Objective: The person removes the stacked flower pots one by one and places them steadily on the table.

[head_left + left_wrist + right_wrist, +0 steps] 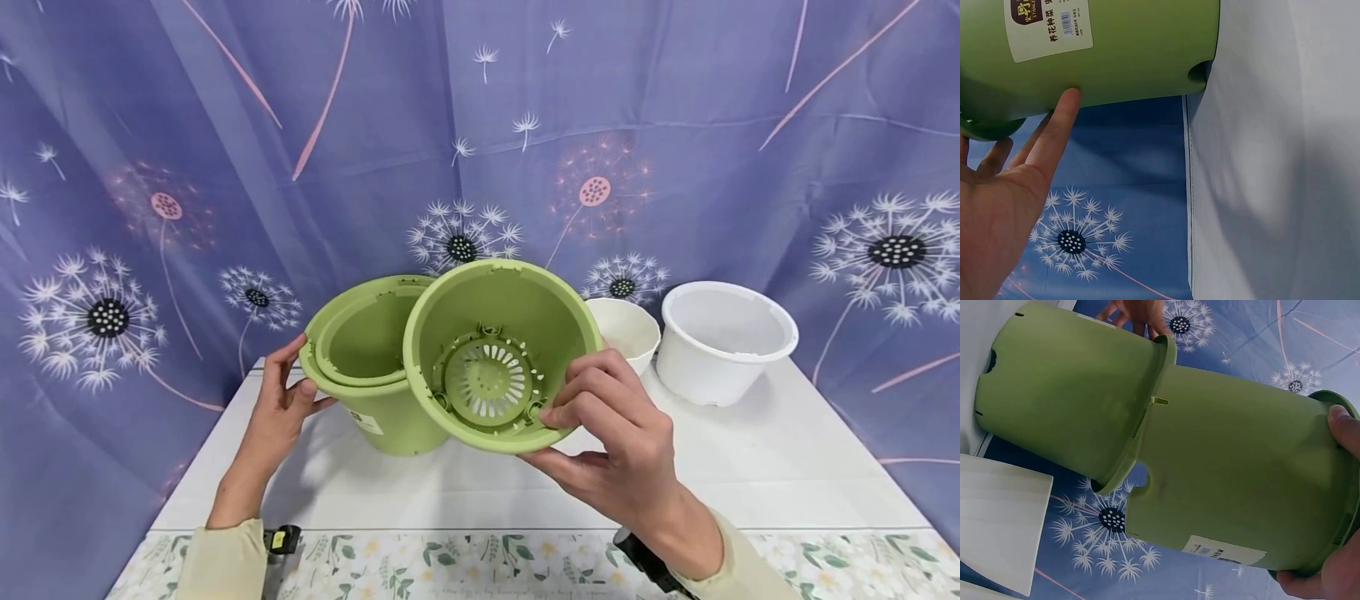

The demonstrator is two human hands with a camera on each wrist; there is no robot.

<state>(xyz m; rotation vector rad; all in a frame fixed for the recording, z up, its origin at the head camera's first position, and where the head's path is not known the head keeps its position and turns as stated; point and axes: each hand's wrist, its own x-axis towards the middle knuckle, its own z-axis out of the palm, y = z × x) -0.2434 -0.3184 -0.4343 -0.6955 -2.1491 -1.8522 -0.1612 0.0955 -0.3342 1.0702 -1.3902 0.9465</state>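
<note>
My right hand (pixel 618 425) grips the rim of a green plastic flower pot (pixel 517 304), fingers inside and thumb outside. This pot is held up and tilted, its slotted bottom facing me; a white label shows on its outer wall in the right wrist view. To its left, another green pot (pixel 405 421) stands on the table with a second rim nested inside its mouth. Extended fingers of my left hand (pixel 273 417) touch that standing pot's left rim and side. The left wrist view shows a label (pixel 1054 28) on its wall. The raised pot overlaps the standing one's right side.
A white bowl-like pot (pixel 626 329) stands behind my right hand, partly hidden. Farther right is a round white pot (pixel 723 350). All stand on a white table (pixel 795 475) with a floral strip (pixel 450 567) along the front and a dandelion-print curtain (pixel 375 167) behind.
</note>
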